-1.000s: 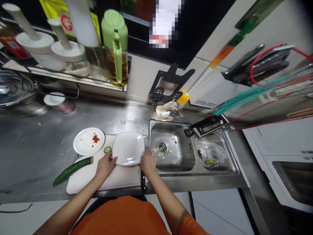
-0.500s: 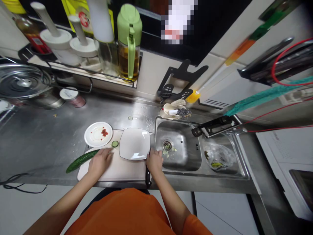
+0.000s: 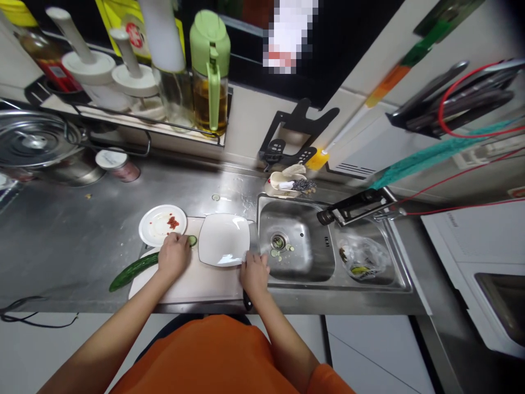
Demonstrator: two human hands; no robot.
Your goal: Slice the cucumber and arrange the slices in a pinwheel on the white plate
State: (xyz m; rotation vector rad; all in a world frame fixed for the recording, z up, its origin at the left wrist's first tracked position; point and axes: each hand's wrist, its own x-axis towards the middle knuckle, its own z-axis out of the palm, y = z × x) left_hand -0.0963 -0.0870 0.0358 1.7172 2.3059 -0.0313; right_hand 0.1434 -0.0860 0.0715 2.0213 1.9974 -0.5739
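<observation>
My left hand (image 3: pixel 174 256) is over the left part of the pale cutting board (image 3: pixel 200 287), its fingers closed at a small cucumber slice (image 3: pixel 192 241). Beside it, a long green cucumber (image 3: pixel 133 271) lies across the board's left edge. A white square plate (image 3: pixel 224 239) rests on the board between my hands. My right hand (image 3: pixel 255 273) is at the plate's lower right corner, over the knife, whose black handle (image 3: pixel 247 301) shows below; its fingers are bent and what they grip is unclear. A round plate (image 3: pixel 163 225) with red bits sits behind my left hand.
To the right, a steel sink (image 3: pixel 297 268) has cucumber slices near its drain, and a plastic bag (image 3: pixel 363 260) lies in the second basin. A faucet (image 3: pixel 361 207) reaches over the sink. Bottles and jars stand on a rack (image 3: pixel 135 121) behind. A pot (image 3: pixel 69 169) is at the left.
My left hand has moved up and right, off the cucumber's end to the small slice. My right hand has shifted slightly left, toward the plate's corner. The camera view has shifted a little.
</observation>
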